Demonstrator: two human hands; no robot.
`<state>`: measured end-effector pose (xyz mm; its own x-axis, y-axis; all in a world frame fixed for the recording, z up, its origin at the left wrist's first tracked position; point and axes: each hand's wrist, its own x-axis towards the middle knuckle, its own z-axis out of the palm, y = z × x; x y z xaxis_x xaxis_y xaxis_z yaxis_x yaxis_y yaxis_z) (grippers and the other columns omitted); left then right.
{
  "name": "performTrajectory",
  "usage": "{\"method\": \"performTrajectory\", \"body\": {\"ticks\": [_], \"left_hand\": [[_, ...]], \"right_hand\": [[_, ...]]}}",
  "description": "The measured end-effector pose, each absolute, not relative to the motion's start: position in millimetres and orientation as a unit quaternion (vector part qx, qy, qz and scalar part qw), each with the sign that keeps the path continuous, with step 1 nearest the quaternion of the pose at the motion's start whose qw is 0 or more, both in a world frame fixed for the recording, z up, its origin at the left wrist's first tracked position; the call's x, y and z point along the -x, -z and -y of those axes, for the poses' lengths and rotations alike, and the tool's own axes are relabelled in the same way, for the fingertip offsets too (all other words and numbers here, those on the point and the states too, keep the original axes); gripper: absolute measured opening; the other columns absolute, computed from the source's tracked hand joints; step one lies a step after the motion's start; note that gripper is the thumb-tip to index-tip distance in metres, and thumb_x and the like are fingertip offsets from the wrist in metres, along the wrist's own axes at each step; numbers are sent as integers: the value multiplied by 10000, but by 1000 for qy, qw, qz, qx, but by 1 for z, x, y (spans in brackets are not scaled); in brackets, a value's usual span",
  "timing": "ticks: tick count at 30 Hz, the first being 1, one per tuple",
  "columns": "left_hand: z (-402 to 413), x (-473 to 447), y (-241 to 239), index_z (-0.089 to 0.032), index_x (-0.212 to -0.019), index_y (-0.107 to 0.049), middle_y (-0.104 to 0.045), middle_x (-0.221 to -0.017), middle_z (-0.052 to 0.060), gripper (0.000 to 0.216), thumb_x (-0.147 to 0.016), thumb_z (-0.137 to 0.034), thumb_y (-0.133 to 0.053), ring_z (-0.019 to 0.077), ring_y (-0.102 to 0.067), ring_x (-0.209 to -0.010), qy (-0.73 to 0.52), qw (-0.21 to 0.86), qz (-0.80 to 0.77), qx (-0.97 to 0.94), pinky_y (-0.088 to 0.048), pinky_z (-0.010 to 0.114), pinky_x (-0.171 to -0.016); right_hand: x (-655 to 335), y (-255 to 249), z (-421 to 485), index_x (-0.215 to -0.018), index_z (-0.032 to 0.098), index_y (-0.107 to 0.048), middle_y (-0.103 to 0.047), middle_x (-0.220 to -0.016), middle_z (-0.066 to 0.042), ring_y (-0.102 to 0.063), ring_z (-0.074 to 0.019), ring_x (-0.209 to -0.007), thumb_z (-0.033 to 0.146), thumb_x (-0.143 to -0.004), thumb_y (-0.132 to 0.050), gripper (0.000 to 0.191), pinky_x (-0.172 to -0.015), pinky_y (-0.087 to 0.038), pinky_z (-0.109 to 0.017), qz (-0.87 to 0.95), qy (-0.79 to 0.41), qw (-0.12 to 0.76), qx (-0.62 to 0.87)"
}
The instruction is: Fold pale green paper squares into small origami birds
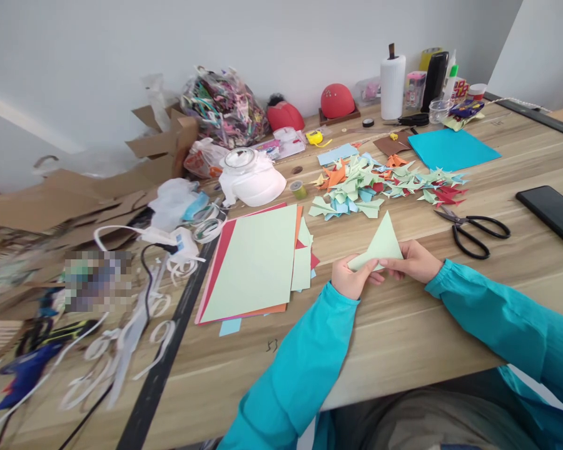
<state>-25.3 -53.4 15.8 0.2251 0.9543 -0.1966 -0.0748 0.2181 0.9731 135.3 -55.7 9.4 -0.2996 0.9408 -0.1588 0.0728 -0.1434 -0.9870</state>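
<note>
Between my two hands is a pale green sheet of paper (382,242), folded to a triangle with its point upward, held above the wooden table. My left hand (351,277) grips its lower left part, thumb on the front. On the lower right edge, my right hand (415,261) pinches the paper with thumb and fingers. Beyond the hands lies a pile of folded paper pieces (356,181) in green, blue, orange and red. Black-handled scissors (473,231) rest to the right of my right hand. To the left is a stack of coloured paper sheets (253,262), pale green on top.
A black phone (553,215) lies at the right edge. Farther back are a turquoise sheet (453,149), a white bottle (393,87) and a red dome (336,101). Cables, white strips and a power strip (182,244) clutter the left, near cardboard boxes (164,140).
</note>
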Motion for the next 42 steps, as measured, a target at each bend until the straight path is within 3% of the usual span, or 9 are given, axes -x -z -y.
{"method": "performTrajectory", "body": {"ticks": [4, 9, 22, 34, 42], "left_hand": [[54, 24, -16, -69, -720, -627, -670, -593, 87, 375, -542, -371, -760, 190, -631, -477, -418, 641, -457, -453, -543, 292, -465], [53, 24, -15, -62, -726, -646, -669, -572, 82, 425, -403, -269, -829, 196, -640, -512, -417, 619, -470, -471, -553, 288, -512], [52, 26, -18, -73, -755, -627, -643, -517, 56, 442, -438, -319, -813, 177, -616, -448, -408, 616, -473, -480, -535, 264, -444], [43, 35, -21, -55, -799, -628, -672, -620, 90, 446, -435, -230, -819, 192, -638, -507, -358, 663, -469, -462, -556, 306, -497], [34, 44, -19, -80, -750, -646, -676, -626, 74, 391, -417, -185, -822, 161, -634, -501, -349, 686, -484, -416, -537, 245, -473]], "right_hand": [[-135, -10, 56, -501, 133, -541, -525, -433, 16, -460, -70, -367, 528, -593, -692, 433, -374, -379, -202, 532, -591, 372, 479], [-133, -10, 57, -483, 133, -538, -527, -432, 12, -455, -63, -361, 543, -604, -676, 449, -371, -374, -195, 520, -598, 381, 476], [-136, -5, 56, -603, 125, -582, -564, -492, 11, -498, -87, -425, 464, -585, -723, 368, -409, -410, -212, 568, -588, 345, 460], [-136, -13, 55, -545, 121, -582, -554, -453, 13, -481, -74, -369, 446, -547, -746, 364, -369, -390, -200, 517, -615, 353, 479], [-138, -11, 52, -493, 114, -570, -559, -424, 2, -475, -78, -346, 352, -479, -796, 328, -349, -376, -201, 476, -619, 386, 491]]}}
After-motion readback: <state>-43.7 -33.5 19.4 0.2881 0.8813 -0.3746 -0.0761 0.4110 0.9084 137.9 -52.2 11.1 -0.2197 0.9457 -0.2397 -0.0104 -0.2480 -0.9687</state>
